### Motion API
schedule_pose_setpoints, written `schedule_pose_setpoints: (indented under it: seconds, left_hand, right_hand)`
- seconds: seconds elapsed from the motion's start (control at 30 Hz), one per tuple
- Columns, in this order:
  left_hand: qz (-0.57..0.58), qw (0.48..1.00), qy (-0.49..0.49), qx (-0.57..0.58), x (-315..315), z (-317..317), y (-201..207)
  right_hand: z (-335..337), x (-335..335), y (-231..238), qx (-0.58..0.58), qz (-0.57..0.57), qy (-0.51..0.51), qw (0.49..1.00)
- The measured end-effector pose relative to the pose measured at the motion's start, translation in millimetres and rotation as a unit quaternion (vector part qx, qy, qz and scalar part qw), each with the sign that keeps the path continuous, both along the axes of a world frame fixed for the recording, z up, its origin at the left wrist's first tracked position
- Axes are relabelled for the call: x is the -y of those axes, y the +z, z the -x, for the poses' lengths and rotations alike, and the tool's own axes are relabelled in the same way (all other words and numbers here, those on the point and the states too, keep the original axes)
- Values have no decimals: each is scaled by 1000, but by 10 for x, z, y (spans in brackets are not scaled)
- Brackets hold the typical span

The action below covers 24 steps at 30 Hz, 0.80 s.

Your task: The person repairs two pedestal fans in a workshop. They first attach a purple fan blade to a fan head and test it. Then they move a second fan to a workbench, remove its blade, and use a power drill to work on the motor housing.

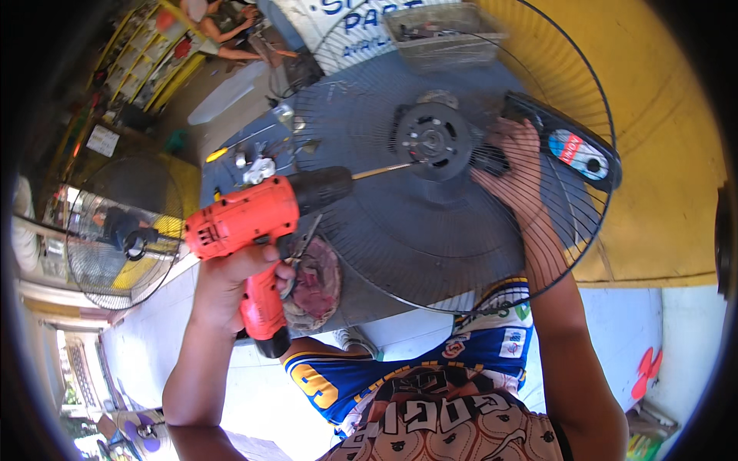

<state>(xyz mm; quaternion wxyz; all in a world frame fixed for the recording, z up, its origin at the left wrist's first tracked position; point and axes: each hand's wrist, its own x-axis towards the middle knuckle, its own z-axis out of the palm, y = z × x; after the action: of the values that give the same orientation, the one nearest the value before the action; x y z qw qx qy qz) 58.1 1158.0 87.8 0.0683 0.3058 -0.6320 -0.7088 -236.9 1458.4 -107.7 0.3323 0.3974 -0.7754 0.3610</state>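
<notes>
My left hand point(242, 280) is closed round the handle of a red and black cordless drill point(250, 217). Its long thin bit point(382, 171) reaches through to the round dark hub point(432, 141) of an electric fan, with the tip at the hub's lower left rim. A wide black wire grille point(569, 253) surrounds the hub; no blades show on it. Behind the wires, my right hand point(516, 157) has its fingers curled on the dark part beside the hub. The fan's dark base point(573, 146) with a coloured label lies to the right.
A grey plastic bin point(446, 34) of small parts stands at the table's far side. Loose parts and a yellow-handled tool point(217, 154) lie at the left. A bowl with reddish cloth point(314, 283) sits near the front edge. Another fan point(127, 234) stands left; a person point(227, 27) sits beyond.
</notes>
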Motion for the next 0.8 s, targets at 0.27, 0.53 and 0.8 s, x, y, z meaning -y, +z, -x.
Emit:
schedule_pose_setpoints:
  seconds: [0.27,0.53,0.8]
  left_hand:
    - [21,999,-36,-26,-30,32,38]
    - [194,978,-80,0,-61,59,205]
    - [462,835,-298,-25,-177,256,427]
  right_hand:
    - [18,96,-9,17,9,8,1000]
    - [18,91,-4,2,-12,-35,999]
    - [14,96,-34,9,22,2,1000]
